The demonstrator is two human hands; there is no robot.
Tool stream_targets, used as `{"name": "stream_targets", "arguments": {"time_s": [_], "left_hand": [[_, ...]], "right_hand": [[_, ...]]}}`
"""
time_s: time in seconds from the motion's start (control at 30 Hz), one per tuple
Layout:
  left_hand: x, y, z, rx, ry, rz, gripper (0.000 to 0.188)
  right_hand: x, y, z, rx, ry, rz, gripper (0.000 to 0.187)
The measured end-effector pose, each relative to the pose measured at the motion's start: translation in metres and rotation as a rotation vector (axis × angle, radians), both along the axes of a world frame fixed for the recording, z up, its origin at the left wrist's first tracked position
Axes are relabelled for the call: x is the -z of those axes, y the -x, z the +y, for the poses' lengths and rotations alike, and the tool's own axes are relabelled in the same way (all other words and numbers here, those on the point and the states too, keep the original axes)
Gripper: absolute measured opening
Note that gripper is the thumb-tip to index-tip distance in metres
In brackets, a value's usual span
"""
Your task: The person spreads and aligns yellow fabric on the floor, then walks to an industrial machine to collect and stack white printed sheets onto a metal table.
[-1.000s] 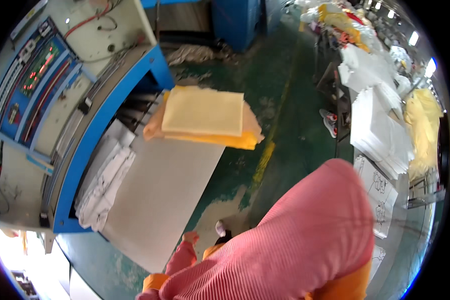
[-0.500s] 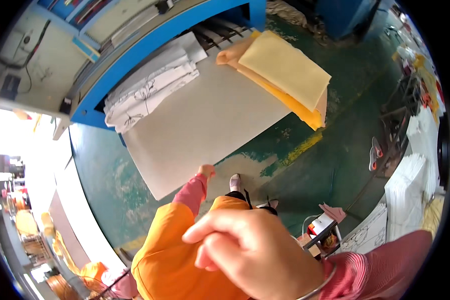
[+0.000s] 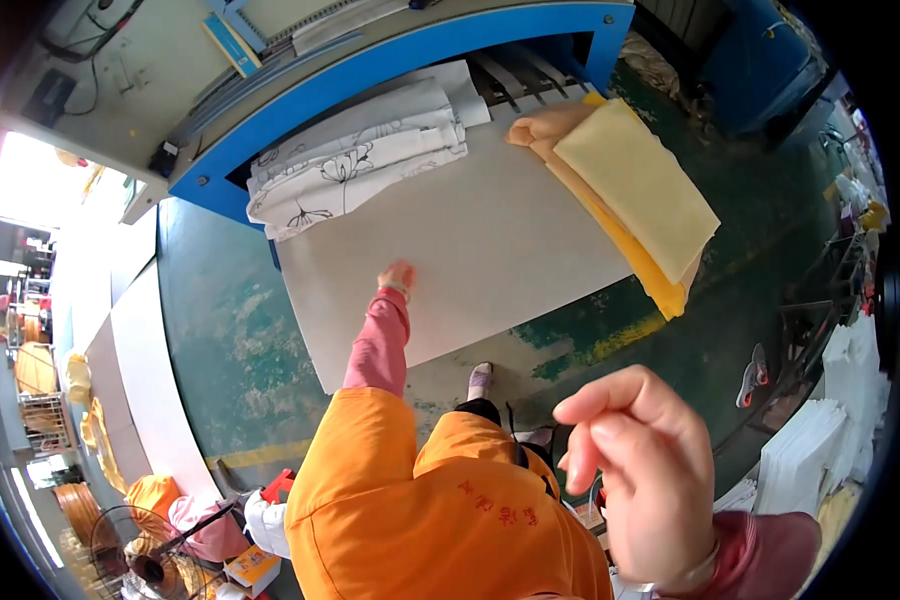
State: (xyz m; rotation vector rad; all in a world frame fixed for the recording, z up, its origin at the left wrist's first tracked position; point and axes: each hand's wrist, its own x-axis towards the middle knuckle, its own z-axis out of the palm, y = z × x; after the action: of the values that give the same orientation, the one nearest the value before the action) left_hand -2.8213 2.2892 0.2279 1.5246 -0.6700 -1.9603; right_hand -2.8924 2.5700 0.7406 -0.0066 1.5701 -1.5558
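My left hand [image 3: 397, 275] is over the near left part of a large grey-beige flat board [image 3: 480, 240]. Its fingers are blurred, and I cannot tell whether they touch the surface. Close to the camera, my right hand [image 3: 645, 465] is raised at the lower right with loosely curled fingers and nothing visible in them. Folded white fabric with black flower line drawings [image 3: 345, 165] lies along the board's far left edge. On its right end rests a folded pale yellow cloth [image 3: 635, 185], over peach cloth [image 3: 545, 128] and brighter yellow cloth [image 3: 660, 292].
A blue-framed machine [image 3: 390, 85] stands behind the board. Stacked white sheets [image 3: 800, 455] and a pair of shoes [image 3: 752, 375] are at the right. At the lower left stands a fan [image 3: 145, 565] near an orange bundle [image 3: 153, 497]. The floor [image 3: 220, 330] is worn green.
My left hand has moved from the board's near edge farther over its surface. My right hand has shifted rightward in view. The view has turned, showing the board and cloths farther right.
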Motion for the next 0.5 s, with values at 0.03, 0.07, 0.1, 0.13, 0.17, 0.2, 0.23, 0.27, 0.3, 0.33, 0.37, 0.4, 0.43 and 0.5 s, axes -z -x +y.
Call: {"name": "stream_targets", "arguments": {"time_s": [0.03,0.07,0.1,0.13,0.17,0.2,0.23,0.27,0.3,0.33,0.37,0.4,0.43,0.5], "left_hand": [[0.007,-0.003,-0.021,-0.044,-0.039,0.058,0.015],[0.014,0.000,-0.042,-0.076,-0.078,0.118,0.030],[0.022,0.007,-0.061,-0.070,-0.085,0.129,0.030],[0.027,0.005,-0.082,-0.090,-0.079,0.134,0.031],[0.030,0.005,-0.100,-0.104,-0.076,0.139,0.032],[0.032,0.011,-0.118,-0.110,-0.073,0.148,0.032],[0.033,0.016,-0.133,-0.114,-0.073,0.155,0.033],[0.033,0.019,-0.147,-0.121,-0.073,0.160,0.034],[0.030,0.027,-0.159,-0.138,-0.050,0.124,0.039],[0.024,0.036,-0.165,-0.155,-0.032,0.086,0.044],[0.007,0.052,-0.163,-0.059,-0.042,0.095,0.049],[-0.023,0.060,-0.162,0.024,-0.045,0.100,0.054],[-0.046,0.058,-0.174,-0.028,-0.035,0.212,0.050],[-0.086,0.070,-0.189,-0.049,0.104,0.434,0.039]], "right_hand": [[0.008,0.010,0.003,-0.031,0.008,-0.088,0.016],[0.019,0.019,0.008,-0.013,0.059,-0.202,0.015],[0.031,0.025,0.013,0.009,0.054,-0.260,0.015],[0.048,0.035,0.017,0.006,0.052,-0.332,0.015],[0.065,0.042,0.024,0.025,0.047,-0.379,0.015],[0.079,0.048,0.031,0.051,0.044,-0.421,0.016],[0.093,0.053,0.039,0.124,0.060,-0.474,0.015],[0.107,0.058,0.048,0.194,0.075,-0.529,0.015],[0.123,0.062,0.059,0.274,0.071,-0.562,0.014],[0.134,0.066,0.065,0.339,0.082,-0.610,0.014],[0.148,0.068,0.070,0.413,0.068,-0.616,0.014],[0.159,0.069,0.074,0.472,0.055,-0.627,0.014],[0.163,0.071,0.076,0.458,0.048,-0.631,0.014],[0.170,0.073,0.079,0.501,0.016,-0.647,0.012]]}}
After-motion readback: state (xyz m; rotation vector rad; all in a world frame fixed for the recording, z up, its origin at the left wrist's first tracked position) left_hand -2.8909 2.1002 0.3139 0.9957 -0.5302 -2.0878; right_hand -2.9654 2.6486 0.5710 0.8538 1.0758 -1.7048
